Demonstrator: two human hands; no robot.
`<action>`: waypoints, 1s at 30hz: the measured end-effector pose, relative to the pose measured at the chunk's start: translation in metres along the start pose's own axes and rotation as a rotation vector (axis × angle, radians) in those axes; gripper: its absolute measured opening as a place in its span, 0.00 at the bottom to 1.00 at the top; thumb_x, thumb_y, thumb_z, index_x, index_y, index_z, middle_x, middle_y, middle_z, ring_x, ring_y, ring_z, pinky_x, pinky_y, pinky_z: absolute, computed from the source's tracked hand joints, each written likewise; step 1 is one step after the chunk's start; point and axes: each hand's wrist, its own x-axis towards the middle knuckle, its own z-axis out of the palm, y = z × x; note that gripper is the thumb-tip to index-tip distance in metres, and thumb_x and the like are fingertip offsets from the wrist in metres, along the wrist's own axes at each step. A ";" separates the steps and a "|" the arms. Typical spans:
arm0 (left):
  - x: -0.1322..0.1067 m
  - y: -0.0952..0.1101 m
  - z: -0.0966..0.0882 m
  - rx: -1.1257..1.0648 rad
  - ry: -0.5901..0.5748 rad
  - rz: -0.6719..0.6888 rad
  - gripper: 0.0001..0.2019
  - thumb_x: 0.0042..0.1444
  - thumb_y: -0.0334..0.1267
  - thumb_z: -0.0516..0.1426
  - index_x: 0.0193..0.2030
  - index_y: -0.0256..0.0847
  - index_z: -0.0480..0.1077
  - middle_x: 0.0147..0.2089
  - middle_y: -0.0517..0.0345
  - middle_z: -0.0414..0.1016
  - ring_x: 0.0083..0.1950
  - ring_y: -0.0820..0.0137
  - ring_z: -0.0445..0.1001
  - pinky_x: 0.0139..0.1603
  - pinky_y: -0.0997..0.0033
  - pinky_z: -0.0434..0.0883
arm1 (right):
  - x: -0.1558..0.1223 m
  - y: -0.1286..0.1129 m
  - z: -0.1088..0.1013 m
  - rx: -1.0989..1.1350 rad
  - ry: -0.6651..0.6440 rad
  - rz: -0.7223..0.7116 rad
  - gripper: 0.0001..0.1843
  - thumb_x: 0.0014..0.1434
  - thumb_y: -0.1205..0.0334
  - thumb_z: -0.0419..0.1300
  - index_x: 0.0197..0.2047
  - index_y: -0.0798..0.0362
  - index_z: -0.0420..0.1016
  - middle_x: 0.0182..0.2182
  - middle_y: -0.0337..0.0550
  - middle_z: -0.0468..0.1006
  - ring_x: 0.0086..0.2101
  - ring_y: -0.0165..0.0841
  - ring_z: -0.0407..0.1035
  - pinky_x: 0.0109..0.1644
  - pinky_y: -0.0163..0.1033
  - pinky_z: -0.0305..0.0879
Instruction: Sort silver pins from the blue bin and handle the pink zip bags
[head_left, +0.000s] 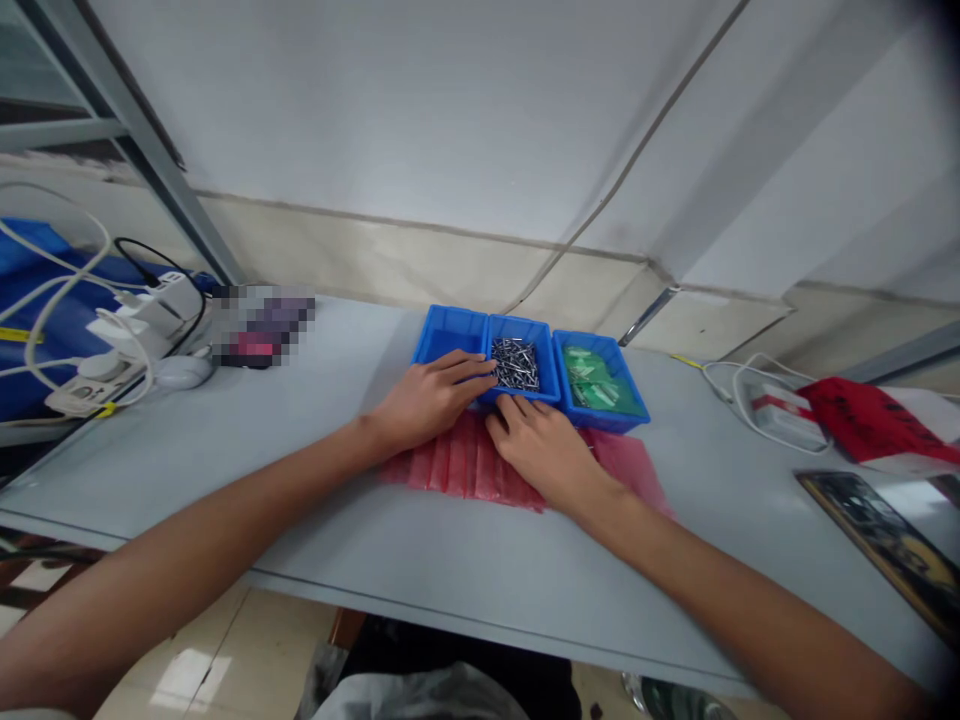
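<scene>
Lying by metal pieces, left hand and right hand show unclear grip; packet print illegible.

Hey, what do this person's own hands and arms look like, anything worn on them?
The left hand and right hand are ungloved; I can make out no ring, watch or bracelet. The left forearm and right forearm are slim and uncovered nearly to the picture's edge. Grey clothing shows at the bottom.
</scene>
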 end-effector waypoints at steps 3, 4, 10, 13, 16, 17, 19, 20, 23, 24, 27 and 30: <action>0.000 0.001 -0.001 0.018 -0.011 0.007 0.17 0.69 0.26 0.54 0.61 0.38 0.73 0.65 0.48 0.77 0.67 0.61 0.74 0.61 0.56 0.81 | -0.009 0.006 -0.019 0.000 0.005 0.037 0.12 0.65 0.78 0.56 0.44 0.60 0.80 0.38 0.56 0.83 0.40 0.43 0.78 0.41 0.43 0.71; 0.000 0.001 -0.002 0.023 -0.014 0.013 0.16 0.70 0.27 0.54 0.61 0.38 0.73 0.65 0.48 0.76 0.67 0.62 0.75 0.60 0.56 0.82 | -0.013 0.008 -0.026 0.004 -0.002 0.066 0.12 0.65 0.79 0.56 0.44 0.61 0.80 0.37 0.56 0.83 0.39 0.43 0.78 0.40 0.42 0.70; 0.001 0.003 -0.003 0.070 0.021 0.037 0.15 0.70 0.27 0.55 0.60 0.38 0.74 0.63 0.49 0.78 0.64 0.61 0.77 0.55 0.58 0.84 | -0.018 0.004 -0.033 0.024 -0.176 0.200 0.13 0.61 0.82 0.58 0.44 0.63 0.79 0.33 0.57 0.84 0.32 0.41 0.80 0.31 0.39 0.67; 0.002 0.003 -0.004 0.070 0.034 0.047 0.15 0.70 0.27 0.54 0.60 0.37 0.74 0.62 0.49 0.78 0.64 0.60 0.77 0.58 0.56 0.83 | -0.013 0.001 -0.021 0.031 -0.203 0.202 0.11 0.60 0.81 0.59 0.43 0.62 0.80 0.33 0.57 0.85 0.32 0.42 0.81 0.30 0.40 0.68; 0.002 0.003 -0.005 0.066 0.017 0.053 0.15 0.70 0.26 0.53 0.60 0.37 0.73 0.63 0.47 0.78 0.66 0.60 0.76 0.60 0.54 0.82 | -0.010 0.001 -0.013 0.040 -0.182 0.169 0.12 0.61 0.81 0.59 0.43 0.61 0.80 0.37 0.57 0.85 0.37 0.43 0.82 0.34 0.40 0.71; 0.002 0.003 -0.005 0.065 0.009 0.053 0.16 0.70 0.26 0.53 0.60 0.37 0.73 0.63 0.47 0.78 0.66 0.60 0.75 0.60 0.54 0.82 | -0.009 0.001 -0.011 0.043 -0.173 0.155 0.12 0.61 0.81 0.59 0.43 0.61 0.80 0.37 0.57 0.85 0.38 0.43 0.82 0.35 0.40 0.72; 0.001 0.002 -0.005 0.064 -0.003 0.051 0.17 0.70 0.25 0.52 0.60 0.37 0.73 0.63 0.46 0.77 0.67 0.60 0.75 0.61 0.54 0.82 | -0.009 0.001 -0.011 0.048 -0.153 0.132 0.12 0.62 0.80 0.58 0.43 0.60 0.80 0.38 0.56 0.85 0.40 0.43 0.81 0.38 0.41 0.73; 0.000 0.002 -0.005 0.061 -0.007 0.049 0.17 0.69 0.24 0.52 0.61 0.37 0.73 0.64 0.46 0.77 0.67 0.60 0.74 0.61 0.54 0.82 | -0.009 0.000 -0.010 0.049 -0.142 0.128 0.13 0.63 0.80 0.57 0.44 0.61 0.80 0.38 0.56 0.84 0.40 0.44 0.81 0.38 0.42 0.73; 0.000 0.002 -0.005 0.052 -0.022 0.045 0.19 0.67 0.23 0.53 0.62 0.36 0.72 0.65 0.45 0.76 0.68 0.59 0.73 0.61 0.54 0.82 | -0.010 -0.004 -0.009 0.045 -0.114 0.148 0.14 0.65 0.80 0.54 0.46 0.62 0.79 0.39 0.57 0.83 0.40 0.44 0.80 0.36 0.43 0.72; 0.000 0.002 -0.005 0.053 -0.025 0.044 0.19 0.67 0.23 0.53 0.62 0.36 0.72 0.65 0.45 0.76 0.69 0.59 0.73 0.61 0.53 0.82 | -0.010 -0.005 -0.009 0.041 -0.112 0.163 0.15 0.64 0.80 0.54 0.47 0.62 0.79 0.39 0.58 0.83 0.39 0.45 0.80 0.35 0.43 0.71; 0.000 0.003 -0.005 0.065 -0.031 0.048 0.19 0.68 0.23 0.53 0.62 0.36 0.72 0.65 0.45 0.76 0.69 0.57 0.73 0.59 0.53 0.82 | -0.010 -0.008 -0.007 0.033 -0.119 0.188 0.15 0.63 0.81 0.54 0.47 0.63 0.79 0.37 0.59 0.83 0.37 0.45 0.79 0.32 0.42 0.70; 0.000 0.003 -0.006 0.066 -0.041 0.055 0.19 0.67 0.23 0.53 0.62 0.36 0.72 0.65 0.46 0.76 0.69 0.58 0.73 0.60 0.52 0.82 | -0.010 -0.007 -0.005 0.043 -0.109 0.143 0.13 0.64 0.79 0.55 0.46 0.61 0.80 0.39 0.57 0.83 0.41 0.46 0.79 0.33 0.43 0.71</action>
